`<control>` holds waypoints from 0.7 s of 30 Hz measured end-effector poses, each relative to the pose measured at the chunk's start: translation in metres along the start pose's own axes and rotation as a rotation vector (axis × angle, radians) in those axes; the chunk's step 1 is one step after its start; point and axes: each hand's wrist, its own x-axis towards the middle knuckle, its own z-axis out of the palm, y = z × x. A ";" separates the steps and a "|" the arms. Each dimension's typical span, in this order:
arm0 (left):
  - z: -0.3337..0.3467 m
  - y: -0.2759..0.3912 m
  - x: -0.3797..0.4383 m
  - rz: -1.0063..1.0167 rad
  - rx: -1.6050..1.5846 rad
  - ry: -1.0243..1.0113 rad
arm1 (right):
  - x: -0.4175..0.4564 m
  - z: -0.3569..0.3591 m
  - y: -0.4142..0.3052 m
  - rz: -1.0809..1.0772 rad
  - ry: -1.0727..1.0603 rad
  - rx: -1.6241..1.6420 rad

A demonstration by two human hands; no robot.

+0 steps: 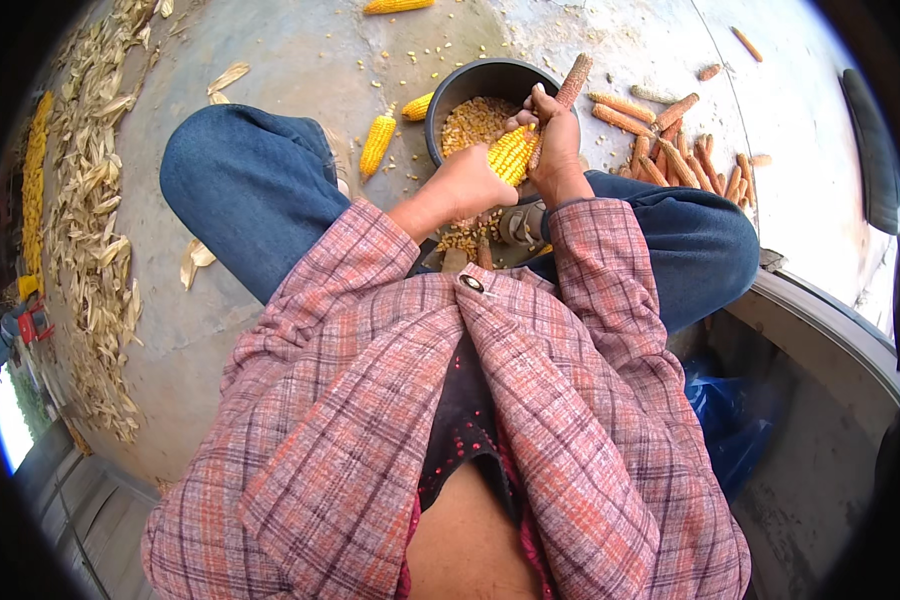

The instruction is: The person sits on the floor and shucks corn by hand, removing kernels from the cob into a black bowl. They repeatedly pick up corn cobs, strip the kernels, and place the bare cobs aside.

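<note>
My left hand (472, 184) is closed around a yellow ear of dried corn (513, 154), held over the near side of a dark round basin (433, 112). In my right hand (556, 146) is a bare reddish corn cob (574, 79), its far end pointing up past the thumb. The cob lies against the ear's right side. Loose corn kernels (476, 124) cover the part of the basin's bottom that shows; my hands hide the rest. Beside the basin on the left lie a whole ear (379, 145) and a second ear (418, 106), partly behind the rim.
Stripped cobs (679, 161) are heaped on the concrete floor right of the basin. Dry husks (90, 225) form a long strip at left, with a row of yellow corn (36, 180) beyond. Kernels (461, 241) lie between my bent legs. A blue plastic bag (727, 420) sits at right.
</note>
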 end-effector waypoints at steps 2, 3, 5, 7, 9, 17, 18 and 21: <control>0.002 0.015 -0.006 0.037 0.410 0.117 | 0.016 -0.015 0.003 0.012 0.067 -0.023; 0.003 0.012 -0.006 0.038 0.359 0.127 | 0.015 -0.013 0.002 0.033 0.046 -0.029; 0.006 -0.002 -0.002 0.040 0.256 0.145 | 0.012 -0.009 -0.003 0.075 0.004 -0.042; -0.006 -0.002 0.002 0.058 -0.135 -0.077 | 0.012 -0.006 -0.012 0.118 -0.192 0.146; -0.024 0.015 -0.010 -0.129 -0.611 -0.319 | -0.002 -0.003 -0.019 0.093 -0.170 0.136; -0.013 0.011 -0.008 -0.144 -0.509 -0.280 | 0.007 -0.011 0.001 -0.066 -0.086 0.037; -0.005 0.008 -0.003 -0.097 -0.367 -0.210 | 0.013 -0.015 0.001 -0.040 -0.064 0.041; 0.000 0.000 0.003 -0.061 -0.228 -0.164 | 0.007 -0.011 0.001 0.001 0.081 0.003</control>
